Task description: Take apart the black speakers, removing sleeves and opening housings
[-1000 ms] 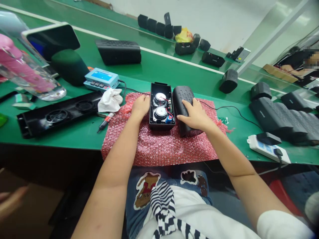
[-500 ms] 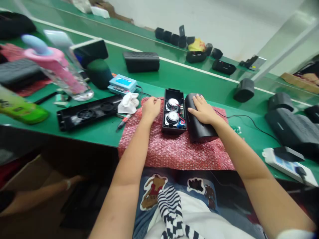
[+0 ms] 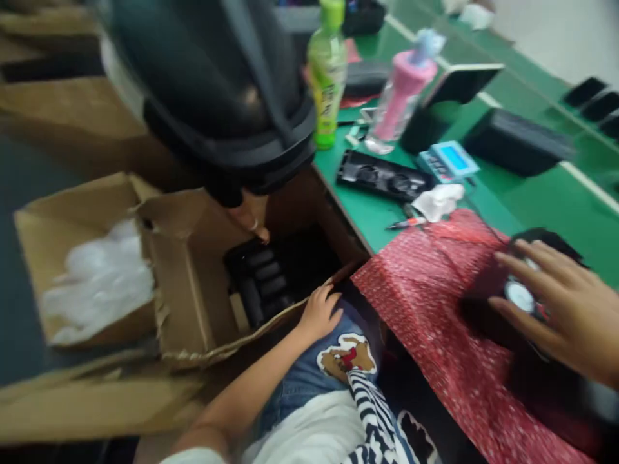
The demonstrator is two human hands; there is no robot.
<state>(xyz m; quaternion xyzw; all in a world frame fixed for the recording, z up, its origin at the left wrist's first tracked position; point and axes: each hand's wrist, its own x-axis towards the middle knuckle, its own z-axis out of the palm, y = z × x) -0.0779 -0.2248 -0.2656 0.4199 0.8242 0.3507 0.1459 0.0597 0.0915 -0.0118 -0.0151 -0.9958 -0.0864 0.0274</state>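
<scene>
My left hand [image 3: 319, 312] is off the bench, at the near rim of a cardboard carton [image 3: 176, 290] beside my leg; its fingers are a little apart. Inside the carton lie several black speaker parts [image 3: 265, 270]. My right hand [image 3: 570, 303] is spread over the open black speaker housing, where a round silver speaker driver [image 3: 520, 296] shows between the fingers. Blur hides whether that hand touches the housing. Under it lies red bubble wrap [image 3: 416, 283]. A dark shape at the lower right is too blurred to make out.
A person in a dark cap [image 3: 232, 96] leans over the carton, one hand [image 3: 254, 219] reaching inside. Another carton [image 3: 72, 206] holds clear plastic bags. On the green bench stand a green bottle [image 3: 329, 84], pink cup [image 3: 399, 90], black speaker panel [image 3: 382, 177] and blue device [image 3: 449, 161].
My view has swung left and down to the cartons. My left hand has left the bubble wrap for the carton rim. My right hand has shifted from the closed black casing to the open housing.
</scene>
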